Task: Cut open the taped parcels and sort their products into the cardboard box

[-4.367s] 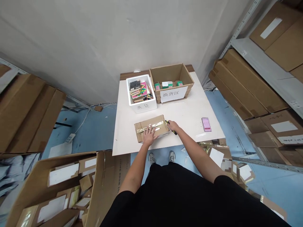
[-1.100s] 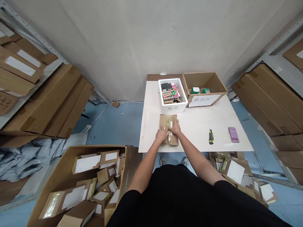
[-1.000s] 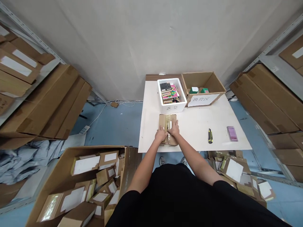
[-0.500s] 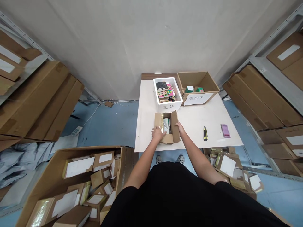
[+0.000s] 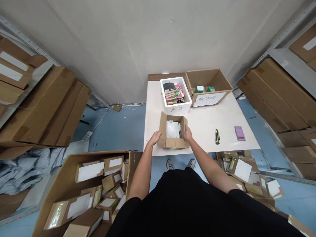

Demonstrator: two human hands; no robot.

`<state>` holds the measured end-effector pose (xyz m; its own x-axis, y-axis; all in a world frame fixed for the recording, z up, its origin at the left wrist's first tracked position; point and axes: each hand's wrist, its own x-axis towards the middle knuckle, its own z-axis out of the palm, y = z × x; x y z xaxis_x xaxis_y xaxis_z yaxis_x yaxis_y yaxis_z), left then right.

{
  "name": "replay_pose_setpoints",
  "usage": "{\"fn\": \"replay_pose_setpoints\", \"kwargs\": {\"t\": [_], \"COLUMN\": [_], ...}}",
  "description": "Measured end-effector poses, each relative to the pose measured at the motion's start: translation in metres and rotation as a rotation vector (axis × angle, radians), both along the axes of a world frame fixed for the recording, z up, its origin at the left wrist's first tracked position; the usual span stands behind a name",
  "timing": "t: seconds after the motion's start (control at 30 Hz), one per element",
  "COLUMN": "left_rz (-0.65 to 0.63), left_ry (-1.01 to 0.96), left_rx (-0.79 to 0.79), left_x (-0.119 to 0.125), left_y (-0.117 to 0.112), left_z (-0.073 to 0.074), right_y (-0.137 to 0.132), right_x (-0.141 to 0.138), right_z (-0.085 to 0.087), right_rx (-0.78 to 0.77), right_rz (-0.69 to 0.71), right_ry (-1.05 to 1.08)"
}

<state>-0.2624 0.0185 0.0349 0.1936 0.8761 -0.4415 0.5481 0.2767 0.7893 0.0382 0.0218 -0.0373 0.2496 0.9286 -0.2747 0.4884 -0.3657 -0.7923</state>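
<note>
An opened cardboard box (image 5: pixel 173 143) sits near the front edge of the white table, its flaps spread outward. Inside it lie a white plastic-wrapped item (image 5: pixel 172 129) and something partly covered on its right that I cannot make out. My left hand (image 5: pixel 155 138) grips the left flap at its outer edge. On the opposite side, my right hand (image 5: pixel 188 134) holds the right flap, with some fingers hidden behind the cardboard. A black and yellow utility knife (image 5: pixel 217 137) lies on the table to the right of the box.
Behind the box stand a white foam bin (image 5: pixel 176 109) of small boxes and a large carton (image 5: pixel 209 98) with green boxes. A blurred purple item (image 5: pixel 240 133) lies at right. Parcels fill a big carton (image 5: pixel 133 164) at lower left; more parcels (image 5: pixel 243 169) lie lower right.
The box's left flap has swung outward, uncovering the white plastic-wrapped item. My left hand has moved left with that flap, while my right hand stays on the right side.
</note>
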Motion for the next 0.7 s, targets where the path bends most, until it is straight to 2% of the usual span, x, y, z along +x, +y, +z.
{"fn": "replay_pose_setpoints", "kwargs": {"t": [0.07,0.13,0.2,0.27,0.3,0.37,0.43,0.5,0.57,0.7], "left_rz": [0.058,0.133,0.247,0.325,0.31,0.135,-0.125,-0.287,-0.304,-0.166], "left_ry": [-0.057,-0.038,0.09,0.31,0.415,0.518,0.488,0.438,0.393,0.139], "left_rx": [-0.025,0.017,0.067,0.115,0.147,0.245,0.34,0.362,0.316,0.248], "left_x": [-0.005,-0.009,-0.014,-0.016,-0.014,-0.004,0.012,0.029,0.04,0.032], "left_y": [-0.005,-0.012,-0.018,-0.024,-0.027,-0.032,-0.036,-0.04,-0.042,-0.049], "left_z": [-0.006,-0.011,-0.015,-0.016,-0.017,-0.018,-0.019,-0.022,-0.025,-0.034], "right_y": [-0.003,-0.007,-0.009,-0.009,-0.009,-0.006,-0.002,0.004,0.012,0.039], "right_x": [-0.009,-0.014,-0.017,-0.022,-0.026,-0.035,-0.045,-0.055,-0.062,-0.066], "right_z": [-0.003,-0.002,0.002,0.008,0.01,0.014,0.014,0.013,0.011,0.008], "right_rx": [0.004,0.07,0.173,0.247,0.265,0.26,0.211,0.129,0.029,-0.174], "right_rz": [-0.025,-0.031,0.012,0.108,0.171,0.297,0.385,0.428,0.442,0.477], "right_ry": [-0.046,-0.124,-0.218,-0.275,-0.278,-0.255,-0.246,-0.294,-0.384,-0.582]}}
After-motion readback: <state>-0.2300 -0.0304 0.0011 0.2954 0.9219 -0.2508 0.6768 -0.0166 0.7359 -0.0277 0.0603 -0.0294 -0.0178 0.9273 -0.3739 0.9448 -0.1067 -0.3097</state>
